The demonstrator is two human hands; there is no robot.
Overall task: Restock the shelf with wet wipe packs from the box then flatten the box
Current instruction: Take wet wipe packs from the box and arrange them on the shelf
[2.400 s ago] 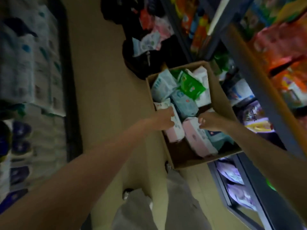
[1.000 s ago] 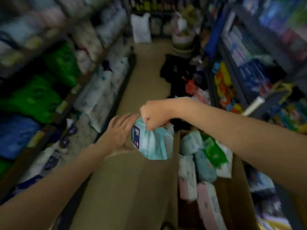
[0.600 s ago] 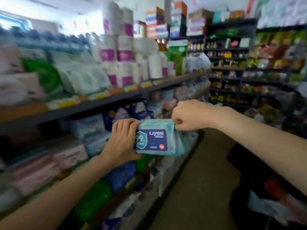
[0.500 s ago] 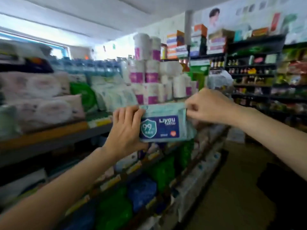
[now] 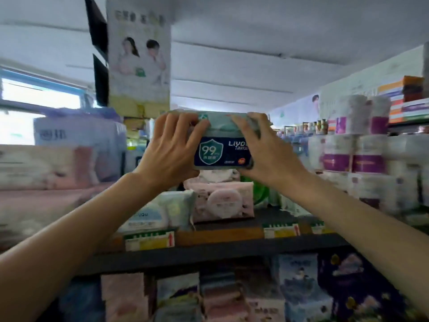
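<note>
Half a second ago the wet wipe pack [image 5: 222,145] was held lower and further out in the aisle; now both hands have lifted it up in front of the shelf [image 5: 232,248], just above a stack of pink packs [image 5: 222,201] that sits on the shelf board. Left hand [image 5: 170,149] holds the pack's left end, fingers curled over its top edge and thumb underneath. Right hand [image 5: 267,152] holds the right end the same way, fingers wrapped over the top and partly covering the blue label. So each grip is pinching the pack, one at either end, and the pack lies level with its label facing the camera. Whether it touches the pink stack below cannot be told. Pale blue packs [image 5: 157,212] lie left of the pink stack, and toilet rolls [image 5: 355,156] fill the shelf to the right. Price tags [image 5: 149,240] run along the shelf edge
</note>
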